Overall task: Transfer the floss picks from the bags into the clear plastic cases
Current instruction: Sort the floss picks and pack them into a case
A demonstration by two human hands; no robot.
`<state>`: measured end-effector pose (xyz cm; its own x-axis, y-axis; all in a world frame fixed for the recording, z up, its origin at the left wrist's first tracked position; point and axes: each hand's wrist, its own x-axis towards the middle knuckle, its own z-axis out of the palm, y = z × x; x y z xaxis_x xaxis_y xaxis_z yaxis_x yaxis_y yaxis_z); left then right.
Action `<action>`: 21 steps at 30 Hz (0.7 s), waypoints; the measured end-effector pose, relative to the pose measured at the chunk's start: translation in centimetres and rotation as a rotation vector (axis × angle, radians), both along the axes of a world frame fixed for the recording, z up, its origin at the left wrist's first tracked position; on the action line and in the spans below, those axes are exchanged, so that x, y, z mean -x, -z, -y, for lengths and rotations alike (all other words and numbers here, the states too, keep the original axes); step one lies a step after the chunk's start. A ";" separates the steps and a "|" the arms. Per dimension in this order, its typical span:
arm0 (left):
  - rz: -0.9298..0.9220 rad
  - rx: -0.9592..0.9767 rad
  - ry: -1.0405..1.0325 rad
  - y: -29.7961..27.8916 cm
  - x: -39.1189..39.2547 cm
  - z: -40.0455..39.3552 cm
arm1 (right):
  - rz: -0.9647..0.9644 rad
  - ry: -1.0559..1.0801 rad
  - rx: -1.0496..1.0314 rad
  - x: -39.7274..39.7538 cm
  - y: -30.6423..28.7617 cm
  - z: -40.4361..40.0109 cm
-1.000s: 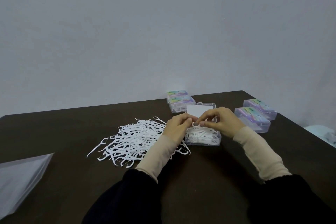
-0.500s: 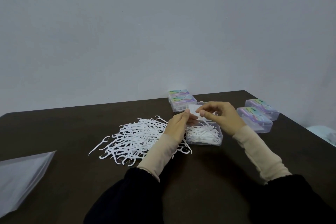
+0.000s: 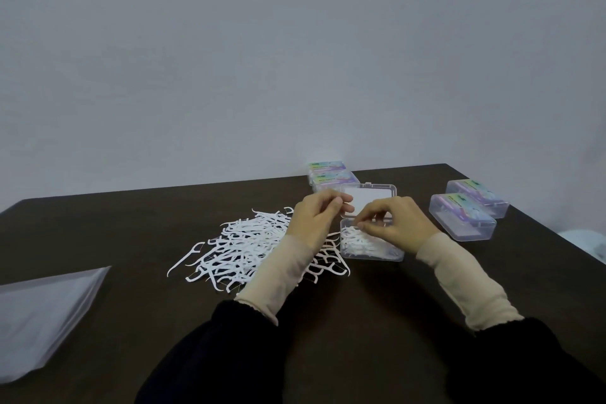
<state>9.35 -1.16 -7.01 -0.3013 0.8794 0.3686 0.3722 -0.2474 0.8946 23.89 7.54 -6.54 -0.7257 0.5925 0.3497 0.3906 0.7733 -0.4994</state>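
Plain room, dark table (image 3: 164,338), bare wall (image 3: 295,59)

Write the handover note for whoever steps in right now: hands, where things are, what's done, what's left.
Left hand: raised beside the open case's lid, fingers curled; whether it pinches anything is unclear.
Right hand: over the open case, fingertips lowered among its picks; grip unclear.
Open case sits centre, lid folded back, partly filled.
Loose floss picks are piled on the table left of it.
Four closed cases: two at the back, two on the right.
A flat bag lies far left.
Left: case the remaining pile, close the lid.
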 end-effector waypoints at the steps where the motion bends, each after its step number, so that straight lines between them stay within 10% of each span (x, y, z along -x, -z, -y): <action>1: -0.047 -0.009 0.003 -0.4 0.4 0.5 | -0.005 -0.028 -0.001 0.3 0.0 0.4; 11: -0.598 0.160 -0.116 -0.8 7.0 7.0 | 0.139 -0.157 -0.167 4.5 0.1 5.4; 21: -0.749 0.612 -0.065 -1.1 11.0 10.8 | 0.445 -0.063 -0.113 8.1 -0.3 6.3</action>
<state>-1.65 -11.96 -5.86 -0.2290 0.9729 -0.0313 0.8948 0.2231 0.3869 15.78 1.27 -6.26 -0.8532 0.5186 0.0562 0.4985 0.8423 -0.2050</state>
